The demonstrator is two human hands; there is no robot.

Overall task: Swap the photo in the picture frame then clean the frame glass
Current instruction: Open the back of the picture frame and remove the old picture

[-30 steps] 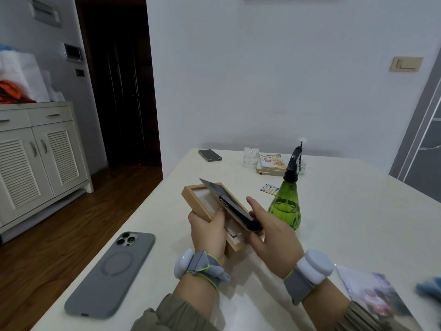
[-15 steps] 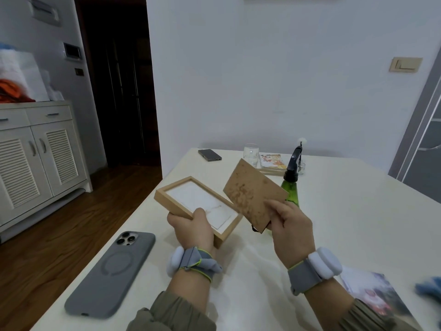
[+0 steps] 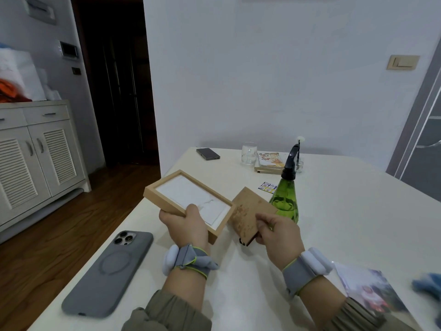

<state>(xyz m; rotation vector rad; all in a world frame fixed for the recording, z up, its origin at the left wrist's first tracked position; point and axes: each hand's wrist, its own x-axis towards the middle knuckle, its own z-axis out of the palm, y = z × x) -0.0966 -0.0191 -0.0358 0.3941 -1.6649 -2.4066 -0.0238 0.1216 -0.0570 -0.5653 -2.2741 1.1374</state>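
My left hand (image 3: 185, 223) grips the near edge of a light wooden picture frame (image 3: 167, 204), held tilted above the white table (image 3: 346, 211), its open back facing up with a white sheet (image 3: 191, 197) inside. My right hand (image 3: 278, 231) pinches the brown backing board (image 3: 247, 215) by its near corner, low beside the frame's right edge. A colour photo (image 3: 367, 292) lies on the table at the near right. A green spray bottle (image 3: 285, 199) with a black trigger stands just behind the board. A blue cloth (image 3: 429, 286) shows at the right edge.
A grey phone (image 3: 107, 273) lies face down at the near left of the table. Farther back are a dark phone (image 3: 208, 154), a drinking glass (image 3: 249, 153), a stack of books (image 3: 270, 162) and a small card (image 3: 267, 187). A white cabinet (image 3: 35, 149) stands left, beyond the wooden floor.
The backing board came off the frame in my right hand, swung up to the right, and has now lowered toward the table beside the frame. My left hand has raised and tilted the frame.
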